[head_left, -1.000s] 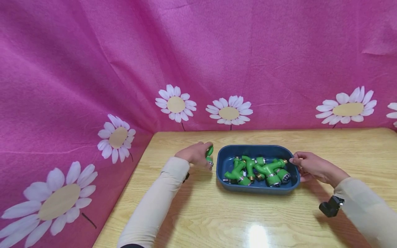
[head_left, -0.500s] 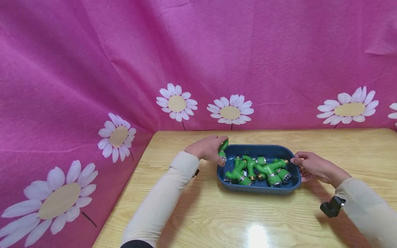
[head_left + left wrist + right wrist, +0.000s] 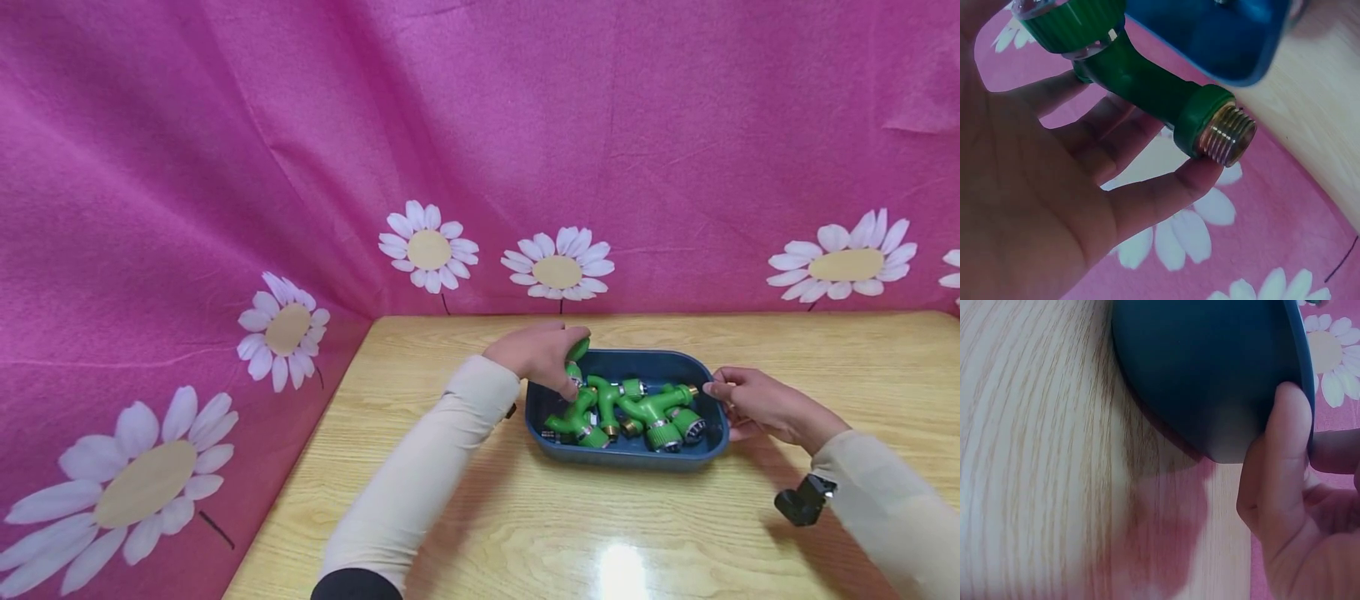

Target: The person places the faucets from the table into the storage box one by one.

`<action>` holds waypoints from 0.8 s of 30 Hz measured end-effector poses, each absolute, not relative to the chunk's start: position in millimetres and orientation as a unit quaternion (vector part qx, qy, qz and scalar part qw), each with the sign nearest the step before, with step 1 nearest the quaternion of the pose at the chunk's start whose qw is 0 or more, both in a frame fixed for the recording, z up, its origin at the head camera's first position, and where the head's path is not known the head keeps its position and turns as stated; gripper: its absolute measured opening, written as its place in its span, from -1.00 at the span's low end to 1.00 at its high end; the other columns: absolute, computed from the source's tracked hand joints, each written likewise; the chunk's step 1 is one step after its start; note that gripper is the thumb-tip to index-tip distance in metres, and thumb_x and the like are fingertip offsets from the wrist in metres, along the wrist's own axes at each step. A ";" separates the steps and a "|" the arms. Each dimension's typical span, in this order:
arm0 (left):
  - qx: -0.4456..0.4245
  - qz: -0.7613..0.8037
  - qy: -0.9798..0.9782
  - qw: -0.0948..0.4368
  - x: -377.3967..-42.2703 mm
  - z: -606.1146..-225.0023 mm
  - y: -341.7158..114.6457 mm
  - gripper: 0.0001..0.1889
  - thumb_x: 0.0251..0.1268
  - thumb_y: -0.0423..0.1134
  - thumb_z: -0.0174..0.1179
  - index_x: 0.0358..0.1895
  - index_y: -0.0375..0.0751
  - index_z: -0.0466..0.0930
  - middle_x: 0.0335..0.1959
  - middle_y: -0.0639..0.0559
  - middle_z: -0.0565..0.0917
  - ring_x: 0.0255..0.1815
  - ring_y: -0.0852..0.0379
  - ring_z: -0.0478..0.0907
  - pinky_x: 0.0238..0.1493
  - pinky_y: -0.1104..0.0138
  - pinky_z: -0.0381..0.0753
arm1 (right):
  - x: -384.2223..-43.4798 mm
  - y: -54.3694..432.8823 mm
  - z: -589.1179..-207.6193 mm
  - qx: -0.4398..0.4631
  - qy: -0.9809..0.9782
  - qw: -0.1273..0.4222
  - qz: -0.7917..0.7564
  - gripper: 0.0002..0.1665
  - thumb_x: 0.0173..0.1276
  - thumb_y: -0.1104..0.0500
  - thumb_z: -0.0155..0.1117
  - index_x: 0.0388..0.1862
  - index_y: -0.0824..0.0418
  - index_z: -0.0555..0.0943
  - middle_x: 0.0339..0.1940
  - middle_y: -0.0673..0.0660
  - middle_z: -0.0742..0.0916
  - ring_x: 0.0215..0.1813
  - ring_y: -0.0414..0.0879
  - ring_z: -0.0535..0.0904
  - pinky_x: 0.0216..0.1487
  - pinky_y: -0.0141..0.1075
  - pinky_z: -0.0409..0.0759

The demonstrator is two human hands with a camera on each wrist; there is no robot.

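Observation:
My left hand [image 3: 536,354] grips a green pipe fitting [image 3: 1147,84] over the left end of a dark blue tub [image 3: 622,459]. In the left wrist view the fitting shows a ribbed green collar at one end and a bare brass thread at the other, with fingers curled behind it. Several similar green fittings [image 3: 651,409], with ribbed collars and brass ends, lie jumbled in the tub. At the tub's right end my right hand [image 3: 768,406] pinches the rim; in the right wrist view finger and thumb sit either side of the wall [image 3: 1210,369].
The tub stands on a light wood table [image 3: 555,533]. A pink cloth [image 3: 637,150] printed with white daisies hangs behind the table and along its left side.
My left hand has carried the green fitting rightward, from beside the tub to over its left end. The right hand keeps its hold on the rim, nearly still.

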State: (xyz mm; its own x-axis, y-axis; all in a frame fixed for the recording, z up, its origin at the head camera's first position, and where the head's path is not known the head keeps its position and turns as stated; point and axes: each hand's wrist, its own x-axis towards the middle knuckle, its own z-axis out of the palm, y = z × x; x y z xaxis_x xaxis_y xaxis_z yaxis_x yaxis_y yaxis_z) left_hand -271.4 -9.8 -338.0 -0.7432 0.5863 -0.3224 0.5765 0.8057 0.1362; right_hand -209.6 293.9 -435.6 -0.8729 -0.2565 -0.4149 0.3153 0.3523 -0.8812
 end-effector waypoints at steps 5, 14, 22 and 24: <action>0.328 -0.010 0.928 0.178 -269.7 -343.4 4.6 -0.04 0.05 0.08 0.42 0.55 0.11 0.13 0.25 0.04 0.48 0.18 0.16 0.45 0.23 0.27 0.55 | -209.8 294.0 -435.8 0.022 0.782 0.251 -0.570 -0.77 0.61 0.16 -0.16 -0.31 0.14 0.36 -0.49 -0.02 0.53 -0.46 -0.26 0.57 -0.40 -0.36 0.68; 0.328 -0.004 0.922 0.205 -271.1 -355.7 22.4 -0.05 0.07 0.07 0.42 0.54 0.13 0.13 0.36 0.09 0.43 0.25 0.20 0.41 0.29 0.29 0.51 | -209.6 294.7 -435.9 0.020 0.784 0.251 -0.567 -0.77 0.61 0.16 -0.16 -0.31 0.14 0.35 -0.50 -0.03 0.52 -0.46 -0.26 0.56 -0.41 -0.36 0.67; 0.309 0.017 0.924 0.226 -277.2 -367.4 22.6 -0.07 0.08 0.07 0.44 0.53 0.11 0.16 0.32 0.09 0.48 0.26 0.19 0.44 0.29 0.27 0.51 | -209.1 295.0 -435.9 0.011 0.788 0.247 -0.563 -0.77 0.61 0.15 -0.16 -0.30 0.15 0.36 -0.51 -0.03 0.53 -0.48 -0.26 0.56 -0.42 -0.37 0.66; 0.306 0.019 0.924 0.228 -278.8 -369.3 21.8 -0.06 0.07 0.08 0.44 0.53 0.10 0.16 0.33 0.09 0.49 0.29 0.17 0.44 0.31 0.26 0.50 | -209.6 294.7 -435.6 0.018 0.788 0.247 -0.564 -0.78 0.61 0.16 -0.15 -0.30 0.16 0.35 -0.51 -0.03 0.53 -0.48 -0.26 0.56 -0.42 -0.37 0.67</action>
State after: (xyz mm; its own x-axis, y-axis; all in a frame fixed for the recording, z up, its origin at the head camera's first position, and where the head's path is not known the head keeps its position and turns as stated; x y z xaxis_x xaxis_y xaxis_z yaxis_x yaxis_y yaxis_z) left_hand -278.8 21.8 -369.3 -0.7087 0.5736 -0.4106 0.5567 0.8123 0.1739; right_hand -209.6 294.7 -435.6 -0.8771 -0.2508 -0.4096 0.3071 0.3627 -0.8798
